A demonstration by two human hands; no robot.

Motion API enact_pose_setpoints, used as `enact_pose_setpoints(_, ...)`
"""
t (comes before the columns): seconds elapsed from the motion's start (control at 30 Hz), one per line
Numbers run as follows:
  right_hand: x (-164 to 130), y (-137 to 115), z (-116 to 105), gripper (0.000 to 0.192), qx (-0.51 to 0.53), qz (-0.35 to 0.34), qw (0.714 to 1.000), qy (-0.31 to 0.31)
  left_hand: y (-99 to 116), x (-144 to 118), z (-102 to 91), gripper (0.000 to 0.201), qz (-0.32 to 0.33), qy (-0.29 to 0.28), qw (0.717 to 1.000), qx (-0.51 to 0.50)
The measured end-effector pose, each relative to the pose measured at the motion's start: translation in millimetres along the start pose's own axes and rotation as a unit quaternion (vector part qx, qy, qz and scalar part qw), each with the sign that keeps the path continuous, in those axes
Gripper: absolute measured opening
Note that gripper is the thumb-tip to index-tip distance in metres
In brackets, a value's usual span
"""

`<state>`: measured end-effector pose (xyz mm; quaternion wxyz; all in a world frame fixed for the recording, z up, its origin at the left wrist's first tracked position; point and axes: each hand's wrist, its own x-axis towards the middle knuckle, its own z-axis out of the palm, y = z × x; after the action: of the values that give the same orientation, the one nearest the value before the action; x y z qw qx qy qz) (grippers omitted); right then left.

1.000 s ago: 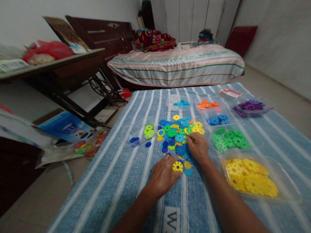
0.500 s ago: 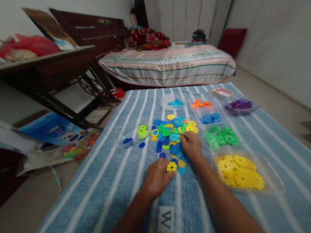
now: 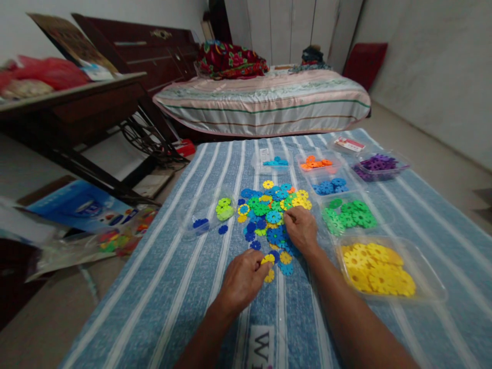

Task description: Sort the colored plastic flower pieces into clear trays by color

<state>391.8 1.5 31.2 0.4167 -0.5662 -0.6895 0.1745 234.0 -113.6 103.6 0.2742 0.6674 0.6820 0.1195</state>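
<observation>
1. The left hand (image 3: pixel 242 279) rests low on the blue striped cloth (image 3: pixel 184 287); its fingers are pinched around a yellow disc (image 3: pixel 268 259), and a second yellow disc (image 3: pixel 269 276) shows just beneath the fingertips.
2. The right hand (image 3: pixel 303 231) lies on the near right side of the mixed pile of discs (image 3: pixel 271 210); its fingers are curled narrow at the pile's edge, and whether they hold a piece I cannot tell.
3. The pile sits in the middle of the cloth, a jumble of blue, green and yellow discs; a few loose ones lie between the two hands.
4. To the right, a clear tray of yellow discs (image 3: pixel 378 274) stands nearest; beyond it a tray of green discs (image 3: pixel 351 215); then a tray of blue discs (image 3: pixel 326 185); an orange lot (image 3: pixel 315 163) and a purple lot (image 3: pixel 378 164) lie further back.
5. Left of the pile, a clear tray (image 3: pixel 192 218) holds lime discs and a few dark blue ones; a small tray of turquoise discs (image 3: pixel 274 162) sits at the far side.
6. A bed (image 3: pixel 265 107) with a striped cover stands behind the cloth; a dark wooden worktop (image 3: pixel 73 100) is off to the left.
</observation>
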Motion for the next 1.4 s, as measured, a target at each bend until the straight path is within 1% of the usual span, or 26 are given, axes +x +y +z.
enact_pose_setpoints(0.07,0,0,0,0.023,0.0,-0.001,1.0,0.0,6,2,-2.7,0.031,-0.01,0.007,0.999,-0.037)
enact_pose_setpoints(0.1,0,1,0,0.023,0.0,-0.002,1.0,-0.001,12,3,-3.5,0.032,-0.015,0.007,0.998,-0.062)
enact_pose_setpoints(0.13,0,2,1,0.023,-0.001,-0.003,1.0,-0.003,21,4,-3.8,0.031,-0.018,0.003,0.996,-0.093)
enact_pose_setpoints(0.2,0,6,2,0.022,-0.006,-0.005,1.0,-0.007,46,6,-3.3,0.028,-0.011,-0.024,0.984,-0.178)
enact_pose_setpoints(0.23,1,8,3,0.022,-0.01,-0.005,1.0,-0.011,61,7,-2.9,0.024,0.002,-0.048,0.972,-0.232)
enact_pose_setpoints(0.3,1,13,5,0.02,-0.017,-0.005,0.999,-0.027,88,8,-2.4,0.016,0.049,-0.114,0.926,-0.356)
enact_pose_setpoints(0.33,1,15,6,0.019,-0.018,-0.006,0.999,-0.037,98,9,-2.4,0.019,0.072,-0.129,0.909,-0.39)
enact_pose_setpoints(0.37,1,16,7,0.019,-0.018,-0.007,0.999,-0.042,104,10,-2.6,0.023,0.089,-0.127,0.902,-0.402)
enact_pose_setpoints(0.4,1,16,7,0.019,-0.017,-0.007,0.999,-0.039,106,11,-2.7,0.024,0.099,-0.107,0.91,-0.389)
enact_pose_setpoints(0.43,0,15,7,0.019,-0.016,-0.007,0.999,-0.031,103,13,-2.6,0.021,0.101,-0.073,0.929,-0.35)
enact_pose_setpoints(0.5,-1,11,7,0.02,-0.016,-0.003,1.0,-0.008,85,14,-1.9,0.012,0.091,0.001,0.97,-0.224)
enact_pose_setpoints(0.53,-2,9,6,0.021,-0.015,-0.002,1.0,-0.001,72,14,-1.3,0.01,0.083,0.024,0.984,-0.153)
enact_pose_setpoints(0.57,-2,7,5,0.021,-0.012,-0.002,1.0,0.001,59,12,-0.7,0.011,0.074,0.034,0.993,-0.087)
enact_pose_setpoints(0.6,-2,5,4,0.022,-0.009,-0.003,1.0,-0.001,46,9,-0.1,0.012,0.059,0.03,0.997,-0.034)
enact_pose_setpoints(0.67,-1,3,2,0.022,-0.002,-0.004,1.0,-0.005,24,1,0.6,0.012,0.018,0.003,0.999,0.039)
enact_pose_setpoints(0.7,-1,2,1,0.022,-0.001,-0.004,1.0,-0.005,17,-3,1.0,0.012,-0.001,-0.011,0.998,0.061)
enact_pose_setpoints(0.77,-1,2,0,0.022,0.0,-0.003,1.0,-0.003,10,-12,2.1,0.012,-0.022,-0.028,0.996,0.082)
enact_pose_setpoints(0.93,-1,3,0,0.021,-0.007,-0.002,1.0,-0.001,12,-18,9.0,0.006,-0.02,-0.035,0.996,0.079)
enact_pose_setpoints(1.03,-1,3,0,0.022,-0.008,-0.004,1.0,-0.002,10,-16,12.4,0.004,-0.013,-0.024,0.998,0.054)
enact_pose_setpoints(1.13,-1,2,0,0.022,-0.007,-0.003,1.0,0.004,4,-16,12.9,0.009,-0.009,-0.022,1.0,0.012)
enact_pose_setpoints(1.23,-1,2,0,0.022,-0.005,-0.001,1.0,0.004,0,-15,11.8,0.015,-0.028,-0.032,0.997,-0.06)
enact_pose_setpoints(1.3,-1,2,0,0.022,-0.002,-0.002,1.0,0.004,5,-13,11.8,0.016,-0.035,-0.028,0.992,-0.121)
enact_pose_setpoints(1.33,-1,2,1,0.022,-0.002,-0.003,1.0,0.004,12,-11,12.3,0.016,-0.035,-0.023,0.986,-0.159)
enact_pose_setpoints(1.4,-1,2,1,0.022,-0.007,-0.005,1.0,0.003,34,-7,13.5,0.012,-0.028,-0.017,0.968,-0.249)
